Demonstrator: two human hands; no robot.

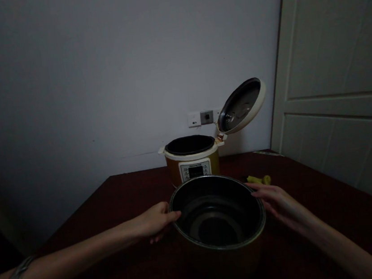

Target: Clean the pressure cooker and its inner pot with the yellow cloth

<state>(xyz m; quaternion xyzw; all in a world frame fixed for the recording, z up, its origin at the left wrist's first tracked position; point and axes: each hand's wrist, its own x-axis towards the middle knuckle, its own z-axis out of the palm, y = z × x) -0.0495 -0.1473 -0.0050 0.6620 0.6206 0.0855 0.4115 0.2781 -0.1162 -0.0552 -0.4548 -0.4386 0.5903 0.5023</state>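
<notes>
A dark metal inner pot point(217, 215) stands on the dark red table point(112, 203), empty inside. My left hand point(155, 221) grips its left rim, thumb over the edge and fingers curled down the outer wall. My right hand point(277, 202) rests against the right rim with its fingers stretched along the pot's side. Behind the pot stands an orange and white rice cooker point(192, 159), its lid point(242, 105) hinged up to the right and its cavity showing dark.
A small yellow-green object point(259, 179) lies on the table just behind my right hand. A wall socket point(201, 118) sits behind the cooker. A white door point(340, 70) fills the right side. The room is dim.
</notes>
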